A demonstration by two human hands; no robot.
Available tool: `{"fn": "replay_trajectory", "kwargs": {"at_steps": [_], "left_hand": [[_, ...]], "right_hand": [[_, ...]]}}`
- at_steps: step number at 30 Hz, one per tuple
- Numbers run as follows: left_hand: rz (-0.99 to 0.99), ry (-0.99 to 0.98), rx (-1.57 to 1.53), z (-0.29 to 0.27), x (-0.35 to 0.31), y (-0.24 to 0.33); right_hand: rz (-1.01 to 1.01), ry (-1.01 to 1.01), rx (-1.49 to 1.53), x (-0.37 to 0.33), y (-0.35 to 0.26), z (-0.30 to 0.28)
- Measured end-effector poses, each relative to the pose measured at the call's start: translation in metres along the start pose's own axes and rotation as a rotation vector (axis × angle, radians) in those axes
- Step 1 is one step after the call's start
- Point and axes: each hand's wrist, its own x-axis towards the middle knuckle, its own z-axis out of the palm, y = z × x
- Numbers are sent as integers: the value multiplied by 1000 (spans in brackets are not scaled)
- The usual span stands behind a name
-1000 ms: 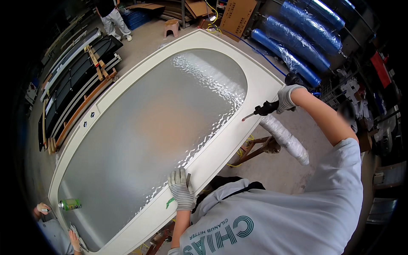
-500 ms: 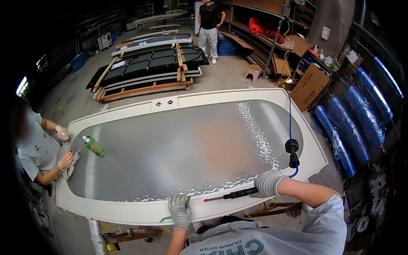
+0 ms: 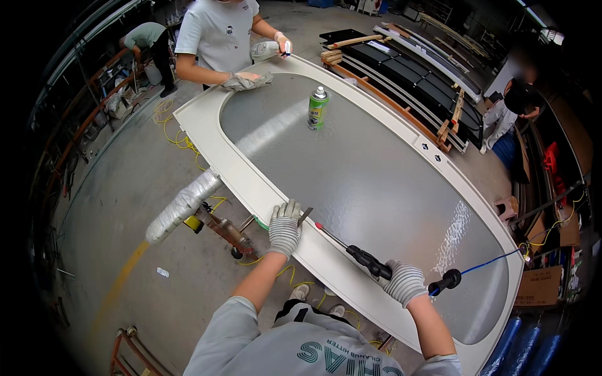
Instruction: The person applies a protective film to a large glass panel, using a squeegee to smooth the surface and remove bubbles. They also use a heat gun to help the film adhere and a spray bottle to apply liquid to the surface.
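My right hand (image 3: 404,282), in a grey-striped glove, is closed round the black handle of a corded tool (image 3: 370,261) that looks like a soldering iron. Its thin metal shaft ends in a red tip just above the frame's near edge. My left hand (image 3: 285,230), gloved too, rests on the pale frame (image 3: 332,263) of a large panel, closed on a thin dark blade (image 3: 305,216) that juts out on its thumb side. Its handle is hidden. A green strip (image 3: 260,223) shows at the frame's edge beside that hand. Textured glass (image 3: 370,169) fills the panel.
A green spray can (image 3: 318,109) stands on the glass. At the far end a co-worker (image 3: 219,37) holds a spray bottle (image 3: 266,51) and presses a rag (image 3: 248,81) to the frame. A blue cord (image 3: 489,261) crosses the right end. Wrapped support (image 3: 182,207) and yellow cables lie below.
My view has swung left, bringing the co-worker nearer the middle. The dark blade now shows at my left hand. My right hand still holds the corded tool, its tip close to the left hand.
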Motion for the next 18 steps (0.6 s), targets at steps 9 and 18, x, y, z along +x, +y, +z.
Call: {"fn": "replay_trajectory", "kwargs": {"at_steps": [9,18], "left_hand": [[-22,-8,24,10,3,3],[2,-6,-6,2,1,0]], "right_hand": [[-153,-102,6,13,-30,-2],[-103,-410,-58,-38,8,-11]]}}
